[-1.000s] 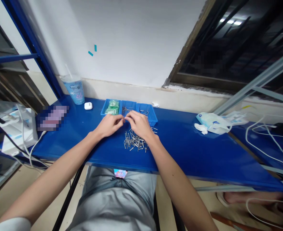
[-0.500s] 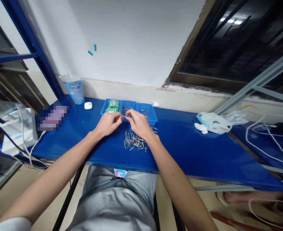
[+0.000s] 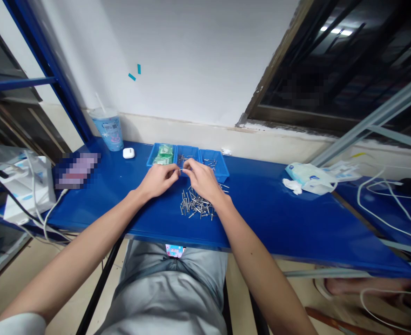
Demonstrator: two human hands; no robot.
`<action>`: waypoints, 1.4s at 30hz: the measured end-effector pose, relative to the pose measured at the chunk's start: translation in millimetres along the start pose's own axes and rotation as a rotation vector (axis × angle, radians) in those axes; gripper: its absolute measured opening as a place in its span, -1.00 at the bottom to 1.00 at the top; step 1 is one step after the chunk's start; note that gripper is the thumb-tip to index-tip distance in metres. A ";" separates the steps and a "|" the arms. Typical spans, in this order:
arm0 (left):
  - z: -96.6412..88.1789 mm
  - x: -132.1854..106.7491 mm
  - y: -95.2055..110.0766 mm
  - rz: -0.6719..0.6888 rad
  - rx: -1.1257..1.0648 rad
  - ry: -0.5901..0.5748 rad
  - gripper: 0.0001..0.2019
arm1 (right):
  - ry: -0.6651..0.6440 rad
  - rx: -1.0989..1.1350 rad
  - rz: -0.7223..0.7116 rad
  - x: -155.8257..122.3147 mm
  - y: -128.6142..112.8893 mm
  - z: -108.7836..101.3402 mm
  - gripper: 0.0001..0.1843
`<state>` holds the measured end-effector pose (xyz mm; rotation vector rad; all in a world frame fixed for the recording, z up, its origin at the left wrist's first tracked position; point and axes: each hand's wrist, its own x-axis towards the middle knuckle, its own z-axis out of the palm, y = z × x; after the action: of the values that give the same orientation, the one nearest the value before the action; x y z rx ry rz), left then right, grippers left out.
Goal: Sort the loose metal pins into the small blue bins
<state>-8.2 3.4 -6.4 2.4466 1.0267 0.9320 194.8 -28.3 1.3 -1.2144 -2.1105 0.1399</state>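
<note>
My left hand (image 3: 159, 180) and my right hand (image 3: 202, 179) meet above the front of the blue bins, fingers pinched. Between their fingertips is a thin metal fastener (image 3: 180, 170), one end in each hand; whether it is a screw or a rivet is too small to tell. Below, partly under my right hand and wrist, lies a loose pile of similar silver fasteners (image 3: 196, 204). Just behind my hands stand three joined bins: a left bin (image 3: 150, 158) with green-and-white packets (image 3: 164, 154), a middle bin (image 3: 187, 150) and a right bin (image 3: 222, 167), both holding some fasteners.
On the blue table (image 3: 261, 209), a cup with a straw (image 3: 109, 132) and a white earbud case (image 3: 129, 153) stand at the back left. A power strip with cables (image 3: 30, 186) lies far left. A tissue pack (image 3: 310, 177) sits right. Behind is a wall (image 3: 198, 60).
My hands stay in nearly the same place, with fingertips slightly closer together around the fastener, less of which shows. Nothing else has visibly moved.
</note>
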 end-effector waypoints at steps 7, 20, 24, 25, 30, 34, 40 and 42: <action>0.9 0.2 -1.0 -0.006 0.029 -0.011 -0.68 | -0.002 0.018 0.017 0.4 0.8 -0.1 -0.84; 1.0 0.1 -1.3 -0.001 0.022 -0.031 -0.67 | -0.010 0.011 0.016 0.4 -2.1 -1.8 -0.84; 1.1 0.2 -1.3 -0.004 0.026 -0.018 -0.67 | -0.016 0.030 0.009 -0.3 -2.6 -1.9 -0.81; 1.0 0.2 -1.3 -0.001 0.025 -0.020 -0.67 | -0.014 0.026 0.000 -0.5 -2.4 -1.8 -0.83; 0.9 -0.1 -1.4 0.009 0.020 -0.026 -0.68 | -0.015 -0.021 0.004 0.2 -1.0 -1.4 -0.81; 1.0 -0.1 -1.1 0.018 0.015 -0.007 -0.67 | -0.032 -0.018 0.017 0.8 -0.2 -1.4 -0.71; 0.2 0.0 -1.2 0.013 0.016 0.016 -0.67 | -0.060 0.033 0.042 -0.1 -1.0 -1.7 -0.82; -0.1 -0.1 -1.8 0.016 0.018 0.009 -0.68 | -0.071 0.020 0.041 -0.1 -1.2 -1.3 -0.83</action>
<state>-9.2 4.5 -7.3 2.4710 1.0238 0.9440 194.8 -29.3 2.7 -1.2579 -2.1408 0.2256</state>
